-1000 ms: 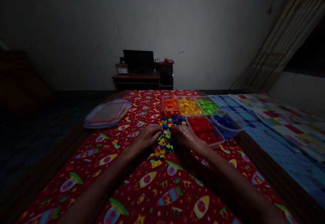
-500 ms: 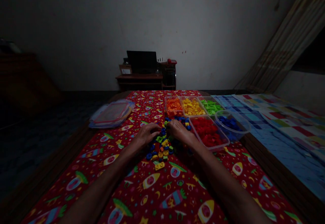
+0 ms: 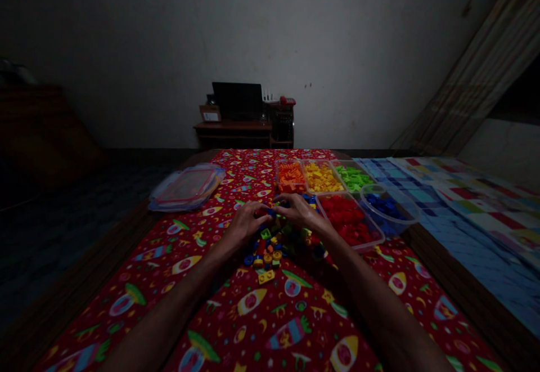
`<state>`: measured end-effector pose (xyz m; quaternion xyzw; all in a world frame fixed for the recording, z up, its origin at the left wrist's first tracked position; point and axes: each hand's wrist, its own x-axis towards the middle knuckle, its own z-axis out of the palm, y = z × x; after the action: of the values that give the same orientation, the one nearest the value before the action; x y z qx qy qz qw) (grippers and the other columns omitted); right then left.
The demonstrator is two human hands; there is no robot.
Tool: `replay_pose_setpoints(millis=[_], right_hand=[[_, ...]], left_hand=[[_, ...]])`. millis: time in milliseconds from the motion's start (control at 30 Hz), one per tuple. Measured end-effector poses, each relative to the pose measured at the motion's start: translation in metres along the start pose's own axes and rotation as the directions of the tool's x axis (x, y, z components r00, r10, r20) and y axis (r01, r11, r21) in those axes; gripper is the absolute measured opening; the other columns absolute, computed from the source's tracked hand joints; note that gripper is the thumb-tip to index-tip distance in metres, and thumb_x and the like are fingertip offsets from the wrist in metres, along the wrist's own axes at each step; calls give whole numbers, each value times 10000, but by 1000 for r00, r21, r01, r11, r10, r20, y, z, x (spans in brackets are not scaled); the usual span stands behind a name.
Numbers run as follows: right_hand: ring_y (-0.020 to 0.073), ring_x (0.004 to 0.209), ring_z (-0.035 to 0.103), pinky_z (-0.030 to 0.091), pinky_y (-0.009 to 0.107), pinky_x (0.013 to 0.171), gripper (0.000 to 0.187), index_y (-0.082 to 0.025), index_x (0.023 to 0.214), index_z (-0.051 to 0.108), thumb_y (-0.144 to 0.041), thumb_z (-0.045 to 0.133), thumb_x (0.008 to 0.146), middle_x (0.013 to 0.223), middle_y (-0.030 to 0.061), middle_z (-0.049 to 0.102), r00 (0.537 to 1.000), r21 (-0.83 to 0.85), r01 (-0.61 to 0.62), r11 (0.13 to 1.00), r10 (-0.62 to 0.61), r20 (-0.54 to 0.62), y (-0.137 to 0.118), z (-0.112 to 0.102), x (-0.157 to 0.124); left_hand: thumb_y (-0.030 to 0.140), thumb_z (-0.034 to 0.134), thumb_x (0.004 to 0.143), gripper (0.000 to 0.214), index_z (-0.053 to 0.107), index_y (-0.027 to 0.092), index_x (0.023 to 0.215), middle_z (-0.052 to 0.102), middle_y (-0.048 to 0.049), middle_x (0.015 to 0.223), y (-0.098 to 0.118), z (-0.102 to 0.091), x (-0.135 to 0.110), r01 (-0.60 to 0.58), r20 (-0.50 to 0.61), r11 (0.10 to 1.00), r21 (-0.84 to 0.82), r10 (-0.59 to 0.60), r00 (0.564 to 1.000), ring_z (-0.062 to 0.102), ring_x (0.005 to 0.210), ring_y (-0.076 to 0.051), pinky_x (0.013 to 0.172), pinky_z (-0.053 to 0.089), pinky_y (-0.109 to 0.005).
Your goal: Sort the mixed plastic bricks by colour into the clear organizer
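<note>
A loose pile of mixed toy building bricks (image 3: 270, 248) in blue, yellow, green, red and orange lies on the tablecloth. My left hand (image 3: 247, 223) is at the pile's left far side, its thumb and fingers closed round a small dark blue and red brick piece (image 3: 269, 212). From the right, my right hand (image 3: 298, 210) reaches over the pile, thumb and fingers curled together close to the left fingertips. Whatever it grips is hidden by the fingers and the dim light. A yellow brick (image 3: 266, 277) lies nearest me, apart from the pile.
Clear tubs hold sorted bricks: orange (image 3: 291, 175), yellow (image 3: 321, 177), green (image 3: 353, 178), red (image 3: 348, 219) and, in a round tub, blue (image 3: 385, 207). Stacked lids (image 3: 188, 186) lie at left on the red patterned cloth (image 3: 236, 332). A bed (image 3: 464, 209) adjoins the right side.
My right hand has lifted slightly and shifted right, its fingers now closer to the left fingertips. My left hand has moved only a little. The view has shifted slightly.
</note>
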<state>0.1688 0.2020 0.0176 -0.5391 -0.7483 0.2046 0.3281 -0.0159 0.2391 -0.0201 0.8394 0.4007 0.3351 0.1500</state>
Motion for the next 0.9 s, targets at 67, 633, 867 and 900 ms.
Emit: replay_pose_setpoints(millis=[67,633,867,900], right_hand=[[186,829,639,470,266,710,299,-155,1074,670,-313,597,831,956,61,698,997,32,-8,999,6,79,1,4,1],[166,748,595,416,255,685,223,-103,926,673,-279,551,865,861,113,684,967,-494,-164,854,41,-251,49,-124,16],[194,755,610,380,253,624,274,-84,915,686,-307,535,862,850,139,683,944,-719,-326,614,179,-276,93,-193,-13],[191,729,607,373,257,608,273,-80,901,690,-305,542,856,830,141,680,935,-728,-352,588,258,-244,97,-199,-21]], left_hand=[[357,600,786,190,694,226,887,707,-43,911,2,-1,-1,10,-13,1000,-11,-10,1000,644,872,-226,811,500,-345],[327,488,821,222,663,211,891,706,-69,976,-5,-20,0,5,-90,1000,-27,-7,996,643,943,-234,890,489,-373],[336,430,818,282,665,193,884,704,-81,979,-22,-19,-1,-17,-68,1000,23,18,998,643,927,-221,868,498,-357],[337,428,816,284,664,193,880,704,-80,976,-23,-19,-1,-16,-67,1000,26,18,998,644,922,-221,861,501,-356]])
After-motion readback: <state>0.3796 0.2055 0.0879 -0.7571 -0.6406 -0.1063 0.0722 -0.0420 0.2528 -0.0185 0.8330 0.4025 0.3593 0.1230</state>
